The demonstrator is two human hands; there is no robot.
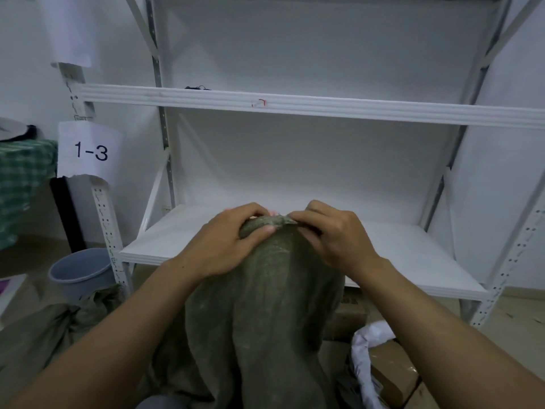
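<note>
A large olive-green woven sack point(259, 314) stands upright in front of me, its top reaching the level of the lowest white shelf point(182, 231). My left hand point(227, 243) grips the gathered top edge of the sack from the left, fingers curled over it. My right hand point(330, 234) pinches the same top edge from the right, thumb and fingers closed on the fabric. Both hands meet at the sack's peak. The sack's contents are hidden.
A white metal shelving rack point(295, 106) fills the view, with a paper label "1-3" point(90, 150) on its left post. A grey bucket point(78, 274) sits on the floor at left, more green sacking point(44, 335) beside it. Cardboard boxes point(392, 373) and white wrapping point(365, 343) lie at right.
</note>
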